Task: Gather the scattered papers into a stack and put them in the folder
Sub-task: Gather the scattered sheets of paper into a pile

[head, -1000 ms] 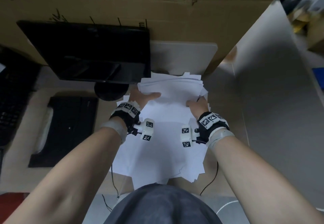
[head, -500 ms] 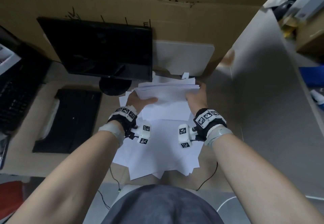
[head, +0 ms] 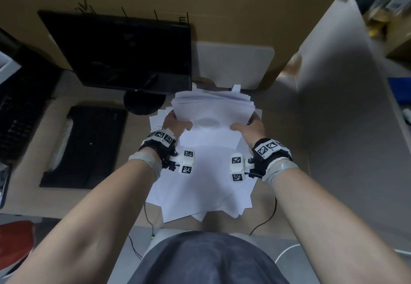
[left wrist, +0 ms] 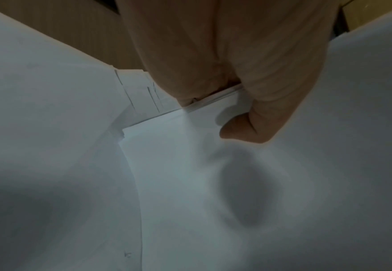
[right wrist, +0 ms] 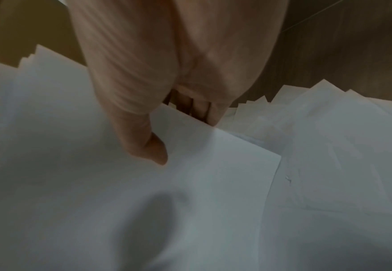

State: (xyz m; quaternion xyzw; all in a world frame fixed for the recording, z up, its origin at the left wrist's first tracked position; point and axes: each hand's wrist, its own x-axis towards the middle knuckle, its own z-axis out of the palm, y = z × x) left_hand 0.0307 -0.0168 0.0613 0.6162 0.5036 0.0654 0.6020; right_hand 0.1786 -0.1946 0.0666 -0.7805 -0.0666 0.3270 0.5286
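Paper stack [head: 212,114] gripped between left hand [head: 174,123], right hand [head: 251,128], thumbs on top

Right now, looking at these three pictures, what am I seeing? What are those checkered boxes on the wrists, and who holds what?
No robot: a person works with bare hands. The big picture comes from a camera on their head; the two dim close-ups come from the small white checker-marked cameras strapped at each wrist. The left hand and right hand each grip one side of a bundle of white paper sheets, thumbs on top. More loose white sheets lie spread on the brown desk, beside a black monitor and a black keyboard.
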